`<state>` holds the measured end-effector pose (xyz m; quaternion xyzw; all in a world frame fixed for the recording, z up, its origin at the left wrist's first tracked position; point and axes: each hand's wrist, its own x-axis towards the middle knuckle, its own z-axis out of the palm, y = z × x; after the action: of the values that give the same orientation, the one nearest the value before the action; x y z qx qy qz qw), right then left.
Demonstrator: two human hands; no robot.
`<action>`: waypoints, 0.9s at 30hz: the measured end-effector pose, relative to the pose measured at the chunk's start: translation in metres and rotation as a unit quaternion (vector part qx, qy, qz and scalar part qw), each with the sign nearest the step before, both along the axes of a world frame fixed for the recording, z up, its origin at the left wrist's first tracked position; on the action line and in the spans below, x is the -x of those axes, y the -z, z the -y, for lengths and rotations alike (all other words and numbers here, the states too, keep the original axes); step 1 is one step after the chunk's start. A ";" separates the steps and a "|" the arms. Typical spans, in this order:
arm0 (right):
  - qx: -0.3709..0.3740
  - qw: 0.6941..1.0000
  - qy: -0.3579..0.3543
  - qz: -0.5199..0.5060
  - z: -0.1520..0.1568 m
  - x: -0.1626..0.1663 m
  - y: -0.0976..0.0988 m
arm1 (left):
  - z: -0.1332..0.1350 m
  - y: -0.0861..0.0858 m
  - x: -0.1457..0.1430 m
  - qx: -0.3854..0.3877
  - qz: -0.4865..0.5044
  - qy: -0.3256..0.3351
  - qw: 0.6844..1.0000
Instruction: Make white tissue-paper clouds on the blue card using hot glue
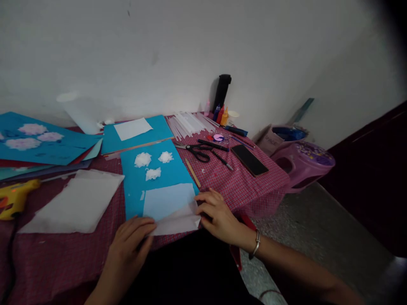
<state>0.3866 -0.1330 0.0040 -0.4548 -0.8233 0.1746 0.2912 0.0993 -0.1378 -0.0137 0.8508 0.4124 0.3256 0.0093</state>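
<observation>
A thin, see-through white sheet of paper (pixel 178 225) stretches between my two hands at the table's front edge. My left hand (pixel 135 237) closes on its left end, thumb below and fingers on top. At its right end, the bent fingers of my right hand (pixel 219 216) grip the edge. Partly under this sheet lies a white paper (pixel 168 197), resting on a blue card (pixel 132 182). Farther up the card sit three small crumpled white paper clumps (pixel 143 159). A wooden stick (pixel 193 173) lies along the card's right side.
To the right are black scissors (pixel 199 152), pens (pixel 222 160) and a phone (pixel 249 160). Paint bottles (pixel 224 116) stand near the wall beside white strips (pixel 189 124). Leftward lie translucent sheets (pixel 76 203) and a yellow glue gun (pixel 17 198). A pink stool (pixel 302 163) stands beyond the table.
</observation>
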 end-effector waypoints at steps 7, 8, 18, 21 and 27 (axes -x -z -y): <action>0.010 0.997 -0.078 0.023 0.002 0.007 -0.007 | -0.004 0.001 -0.004 0.019 0.006 -0.002 1.000; 0.006 0.996 -0.089 0.030 0.001 0.008 -0.008 | -0.004 0.001 -0.005 0.020 0.007 -0.002 1.000; -0.049 0.996 -0.076 0.014 0.006 -0.001 -0.007 | -0.004 0.002 -0.006 0.076 0.017 -0.009 0.997; -0.022 0.997 -0.067 -0.011 0.006 -0.004 -0.008 | -0.006 -0.004 -0.005 0.112 0.037 -0.006 0.993; 0.085 0.984 -0.025 -0.154 -0.034 0.009 -0.021 | -0.055 -0.049 0.000 0.277 0.080 0.009 0.958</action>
<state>0.3779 -0.0987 0.0254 -0.4247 -0.7621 0.3188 0.3704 0.0990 -0.0830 0.0357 0.7900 0.4765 0.2654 0.2801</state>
